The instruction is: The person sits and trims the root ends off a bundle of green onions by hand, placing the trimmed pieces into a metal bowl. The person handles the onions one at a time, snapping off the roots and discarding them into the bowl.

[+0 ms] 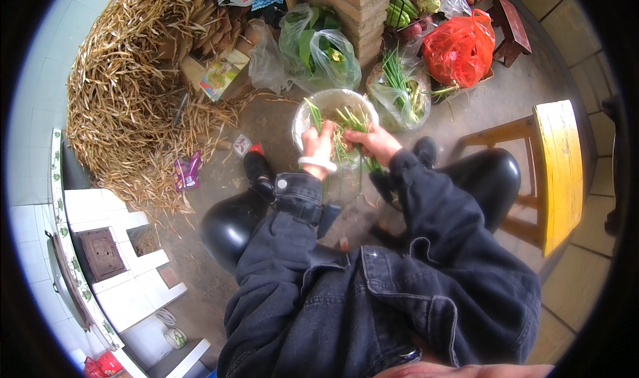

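Observation:
Both hands are over a round bin (298, 123) with a pale plastic liner, held between the knees. My left hand (318, 143), with a white bangle at the wrist, is closed around a few green onion stalks (313, 112). Close beside it, my right hand (373, 142) grips a bunch of green onions (355, 120), whose green leaves hang down below the fingers. Pale roots and trimmings show between the hands, over the bin. Just right of the bin, a clear plastic bag (422, 109) holds more green onions (397, 81).
Dry straw-like stalks (125, 78) are heaped at left. Bags of leafy greens (322, 53) stand beyond the bin by a brick pillar (368, 21). A red plastic bag (459, 48), a small wooden stool (509, 31) and a yellow wooden stool (559, 178) are at right.

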Available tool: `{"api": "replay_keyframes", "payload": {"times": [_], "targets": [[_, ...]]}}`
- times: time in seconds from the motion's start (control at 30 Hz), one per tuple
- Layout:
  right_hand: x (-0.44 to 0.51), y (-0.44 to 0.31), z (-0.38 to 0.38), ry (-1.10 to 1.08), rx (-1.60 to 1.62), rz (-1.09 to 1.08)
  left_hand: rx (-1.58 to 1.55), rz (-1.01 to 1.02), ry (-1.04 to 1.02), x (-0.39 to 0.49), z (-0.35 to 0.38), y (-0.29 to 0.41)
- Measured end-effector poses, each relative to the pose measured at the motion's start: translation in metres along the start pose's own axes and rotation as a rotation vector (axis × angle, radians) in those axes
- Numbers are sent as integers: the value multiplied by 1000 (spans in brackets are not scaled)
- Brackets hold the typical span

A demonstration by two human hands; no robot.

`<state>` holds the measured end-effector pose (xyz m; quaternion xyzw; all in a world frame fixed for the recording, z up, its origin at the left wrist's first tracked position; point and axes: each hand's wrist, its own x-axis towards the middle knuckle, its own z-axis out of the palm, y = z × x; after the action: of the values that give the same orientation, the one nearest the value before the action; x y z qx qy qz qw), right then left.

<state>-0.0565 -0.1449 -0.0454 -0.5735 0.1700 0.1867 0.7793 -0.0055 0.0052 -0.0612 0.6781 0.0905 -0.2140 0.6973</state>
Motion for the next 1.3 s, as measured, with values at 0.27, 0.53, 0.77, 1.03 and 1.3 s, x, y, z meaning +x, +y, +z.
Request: {"api": "replay_keyframes", "payload": {"times": [0.27,0.53,0.77,1.03,1.3], "targets": [[-1,-4,-6,-8,48,71,-194,-121,-161,-2,-1,7],[0,0,2,6,-13,79,-123,-87,-100,3,-4,2],[2,3,-8,38,-38,22,-248,-64,-168,1,-7,6],[18,26,-5,20,-116,-150,97,22,-150,-1,-1,0],[8,11,-6,30,-83,-18,517,528,-14,11,-2,-18]]}}
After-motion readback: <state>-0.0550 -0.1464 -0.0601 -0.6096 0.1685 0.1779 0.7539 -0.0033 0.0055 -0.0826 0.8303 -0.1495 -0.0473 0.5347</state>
